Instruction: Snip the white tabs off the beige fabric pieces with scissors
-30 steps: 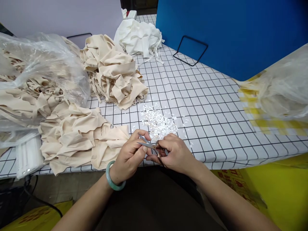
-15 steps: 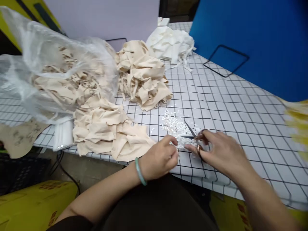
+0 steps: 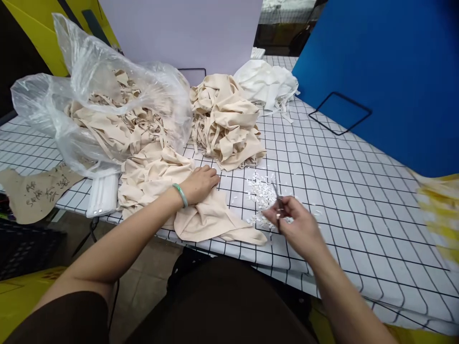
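My left hand point(image 3: 201, 184), a pale green bangle at its wrist, rests on a pile of beige fabric pieces point(image 3: 154, 174). Its fingers are slightly bent and apart; the thumb is hidden. Below it, one loose beige piece point(image 3: 211, 222) stretches along the table edge, its narrow tip near my right hand. My right hand point(image 3: 296, 222) holds small dark scissors point(image 3: 278, 200), blades pointing away from me and apparently closed, though blurred. Small white clippings point(image 3: 261, 191) lie scattered under and around the scissors.
Behind the pile, a clear plastic bag point(image 3: 86, 91) holds more beige pieces. Farther back are a beige heap point(image 3: 229, 124) and a white fabric heap point(image 3: 267, 83). A white device point(image 3: 103, 193), a marked beige piece point(image 3: 39, 191) and a blue panel point(image 3: 387, 71) surround the checked table point(image 3: 358, 200).
My left hand has moved from beside the scissors, left and up onto the beige pile. The scissors have swung from spread blades to pointing away. A beige piece now reaches farther right.
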Tool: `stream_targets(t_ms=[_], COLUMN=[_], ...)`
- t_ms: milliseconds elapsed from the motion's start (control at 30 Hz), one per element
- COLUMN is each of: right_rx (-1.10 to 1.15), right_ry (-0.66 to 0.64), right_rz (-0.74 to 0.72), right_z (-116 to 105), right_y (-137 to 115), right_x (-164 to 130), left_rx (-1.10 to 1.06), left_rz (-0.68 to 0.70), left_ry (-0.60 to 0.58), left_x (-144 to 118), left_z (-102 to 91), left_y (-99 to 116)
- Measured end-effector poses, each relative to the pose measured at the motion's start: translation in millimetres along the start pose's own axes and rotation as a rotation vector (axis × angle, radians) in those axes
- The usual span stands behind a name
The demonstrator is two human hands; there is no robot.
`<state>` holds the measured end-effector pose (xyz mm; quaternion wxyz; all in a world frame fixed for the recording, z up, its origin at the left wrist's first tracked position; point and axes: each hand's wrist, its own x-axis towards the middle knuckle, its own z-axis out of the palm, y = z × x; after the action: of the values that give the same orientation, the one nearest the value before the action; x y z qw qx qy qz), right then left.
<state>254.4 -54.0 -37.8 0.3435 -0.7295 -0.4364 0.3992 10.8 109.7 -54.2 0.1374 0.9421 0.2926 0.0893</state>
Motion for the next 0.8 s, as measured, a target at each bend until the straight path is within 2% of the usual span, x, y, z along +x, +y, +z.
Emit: stream_targets(t_ms=[100, 133, 200, 267, 333, 367, 433, 500, 533, 567, 667, 733, 800], right_rx=[0.342, 0.437, 0.57, 0.675, 0.773, 0.817, 0.896, 0.941, 0.943, 0.935, 0.897, 0.848, 0.76], right_ry=[-0.058, -0.053, -0.052, -0.098, -0.162, -0.193, -0.26, -0.378, -0.457, -0.537, -0.718, -0.766, -0.762], right_rz=[-0.12, -0.166, -0.224, -0.239, -0.259, -0.282, -0.325, -0.316, -0.295, -0.275, -0.248, -0.232, -0.22], right_z=[47.9, 63.3, 88.5, 102.1, 102.5, 98.7, 87.0, 75.4, 71.2, 68.4, 68.0, 71.6, 75.0], right_y=[-7.9, -12.5, -25.5, -41.9, -58.2, -65.4, -77.1, -85.5, -88.6, -91.1, -94.4, -94.0, -92.1], right_x=[2.0, 3.5, 7.7, 12.8, 18.2, 21.3, 28.0, 35.1, 38.5, 41.6, 50.0, 55.7, 61.9], left_rx=[-0.02, -0.03, -0.092, -0.197, -0.331, -0.442, -0.768, -1.15, -1.322, -1.469, -1.736, -1.762, -1.698], left_rz=[0.041, 0.042, 0.033, 0.008, -0.084, -0.167, -0.355, -0.482, -0.511, -0.527, -0.58, -0.627, -0.633], left_ry=[0.031, 0.069, 0.217, 0.398, 0.456, 0.403, 0.173, -0.099, -0.191, -0.236, -0.19, -0.16, -0.158], left_x=[10.7, 10.2, 2.3, -13.7, -34.3, -44.7, -62.9, -75.0, -78.7, -80.9, -82.2, -81.6, -81.7], left_z=[-16.8, -26.6, -50.9, -77.5, -99.0, -105.7, -109.3, -101.4, -94.9, -88.1, -72.6, -69.2, -69.2], left_y=[8.3, 15.0, 32.7, 52.6, 69.5, 75.3, 80.2, 78.5, 76.8, 75.4, 76.7, 81.2, 86.1])
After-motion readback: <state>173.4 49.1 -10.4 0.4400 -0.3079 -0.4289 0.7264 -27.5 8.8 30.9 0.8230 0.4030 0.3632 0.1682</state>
